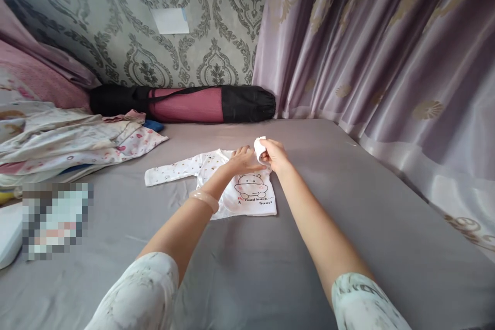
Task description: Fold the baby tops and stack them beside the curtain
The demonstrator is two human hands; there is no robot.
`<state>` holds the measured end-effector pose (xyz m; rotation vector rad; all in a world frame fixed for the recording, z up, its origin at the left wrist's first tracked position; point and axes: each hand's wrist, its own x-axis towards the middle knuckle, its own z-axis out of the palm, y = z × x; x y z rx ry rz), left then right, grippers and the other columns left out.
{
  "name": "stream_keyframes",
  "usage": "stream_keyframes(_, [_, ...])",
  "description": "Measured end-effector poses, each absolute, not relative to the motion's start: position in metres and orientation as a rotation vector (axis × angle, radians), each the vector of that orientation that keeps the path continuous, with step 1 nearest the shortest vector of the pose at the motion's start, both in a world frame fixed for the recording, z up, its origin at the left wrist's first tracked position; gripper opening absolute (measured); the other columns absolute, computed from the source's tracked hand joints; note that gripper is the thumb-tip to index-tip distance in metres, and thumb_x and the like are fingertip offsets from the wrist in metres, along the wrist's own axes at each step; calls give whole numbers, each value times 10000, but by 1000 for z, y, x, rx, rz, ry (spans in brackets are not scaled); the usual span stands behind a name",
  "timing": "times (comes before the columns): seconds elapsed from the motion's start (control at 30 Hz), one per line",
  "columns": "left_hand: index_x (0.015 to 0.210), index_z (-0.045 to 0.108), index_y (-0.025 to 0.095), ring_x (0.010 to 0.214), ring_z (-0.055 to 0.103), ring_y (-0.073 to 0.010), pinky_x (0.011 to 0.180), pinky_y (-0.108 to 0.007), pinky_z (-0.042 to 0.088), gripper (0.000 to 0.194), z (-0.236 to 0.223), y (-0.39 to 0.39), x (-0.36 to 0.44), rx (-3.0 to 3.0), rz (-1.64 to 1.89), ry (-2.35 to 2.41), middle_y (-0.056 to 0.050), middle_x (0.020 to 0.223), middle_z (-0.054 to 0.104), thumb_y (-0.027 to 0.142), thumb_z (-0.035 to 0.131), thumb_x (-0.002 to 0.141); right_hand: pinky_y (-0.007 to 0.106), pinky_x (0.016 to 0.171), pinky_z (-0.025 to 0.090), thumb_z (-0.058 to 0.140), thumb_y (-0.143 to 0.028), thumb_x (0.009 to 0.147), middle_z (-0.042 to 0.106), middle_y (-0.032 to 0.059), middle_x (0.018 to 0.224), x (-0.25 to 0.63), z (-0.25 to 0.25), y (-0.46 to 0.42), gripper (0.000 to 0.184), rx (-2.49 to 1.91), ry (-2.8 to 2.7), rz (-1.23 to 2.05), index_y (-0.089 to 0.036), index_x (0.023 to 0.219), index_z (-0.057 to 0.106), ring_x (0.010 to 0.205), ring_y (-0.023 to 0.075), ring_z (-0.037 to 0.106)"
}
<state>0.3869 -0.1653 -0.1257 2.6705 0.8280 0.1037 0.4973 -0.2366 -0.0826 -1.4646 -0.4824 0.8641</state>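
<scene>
The small white fabric baby shirt (255, 203), printed with a cartoon animal face and lettering, lies at the centre of the smooth grey bed sheet (251, 268). One long sleeve (172, 170), white with small coloured motifs, extends flat to the left. The left hand (243, 160) is spread, palm down, on the far part of the shirt; it grips nothing. A pale bangle (204, 200) encircles the left wrist. The right hand (275, 154) is closed on a bunched section of white fabric (260, 149), raised at the shirt's far right corner.

Surroundings: a black-and-pink cylindrical fabric bag (185, 104) lies lengthwise at the far edge, against the grey patterned wall (209, 20). A heap of printed cloths (77, 139) occupies the far left. A shiny mauve curtain (367, 51) hangs along the right side.
</scene>
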Motion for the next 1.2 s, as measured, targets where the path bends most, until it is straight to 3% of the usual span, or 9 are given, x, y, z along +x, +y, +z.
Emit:
stream_keyframes(0.2, [1422, 334, 209, 1402, 300, -303, 1117, -474, 248, 557, -134, -153, 315, 2715, 120, 1140, -150, 1498, 365, 451, 412, 926, 160, 347, 254, 578, -198, 753, 405, -81, 402, 476, -92, -223, 202, -1615, -533, 794, -207, 577, 480, 364, 61, 369])
stream_keyframes(0.3, [1392, 369, 201, 1385, 330, -283, 1120, -485, 248, 476, -143, -149, 290, 2728, 133, 1257, -138, 1468, 418, 387, 364, 954, 175, 399, 301, 555, -254, 771, 432, -71, 429, 461, -102, -213, 176, -1725, -648, 737, -216, 609, 498, 403, 83, 425])
stream_keyframes(0.43, [1399, 374, 161, 1407, 303, -264, 1149, -484, 213, 485, -155, -151, 275, 2731, 149, 1279, -148, 1497, 387, 391, 298, 979, 215, 546, 406, 517, -299, 796, 615, -2, 633, 443, -112, -208, 141, -1974, -911, 573, -217, 706, 587, 628, 150, 597])
stream_keyframes(0.57, [1414, 383, 144, 1428, 275, -266, 1159, -490, 198, 494, -162, -157, 274, 2774, 195, 1310, -138, 1518, 370, 365, 243, 994, 275, 692, 449, 508, -293, 804, 700, 53, 912, 428, -117, -210, 158, -2187, -1134, 469, -231, 868, 639, 883, 222, 641])
stream_keyframes(0.83, [1419, 407, 140, 1419, 303, -264, 1157, -478, 220, 499, -165, -160, 275, 2795, 237, 1355, -133, 1510, 392, 351, 258, 992, 326, 794, 464, 418, -284, 886, 676, 94, 1114, 414, -124, -209, 299, -2294, -1271, 381, -210, 1106, 607, 1029, 250, 623])
stream_keyframes(1.07, [1437, 392, 136, 1429, 286, -266, 1162, -478, 211, 517, -163, -162, 275, 2773, 192, 1362, -130, 1530, 361, 354, 241, 993, 303, 869, 445, 243, -298, 978, 686, 75, 1104, 423, -118, -228, 422, -2122, -1675, 369, -212, 1033, 653, 1046, 212, 613])
stream_keyframes(1.13, [1441, 389, 126, 1433, 277, -271, 1165, -480, 205, 527, -163, -161, 276, 2773, 185, 1360, -130, 1534, 353, 357, 237, 993, 316, 973, 396, 221, -255, 980, 638, 98, 1239, 434, -119, -237, 446, -2135, -1727, 239, -176, 1163, 620, 1172, 214, 553])
stream_keyframes(1.2, [1443, 390, 122, 1435, 273, -273, 1166, -482, 203, 532, -163, -161, 276, 2772, 184, 1357, -132, 1534, 352, 359, 239, 991, 367, 1109, 262, 240, -264, 983, 471, 138, 1449, 449, -123, -245, 477, -2213, -1742, 91, -102, 1348, 502, 1361, 240, 375])
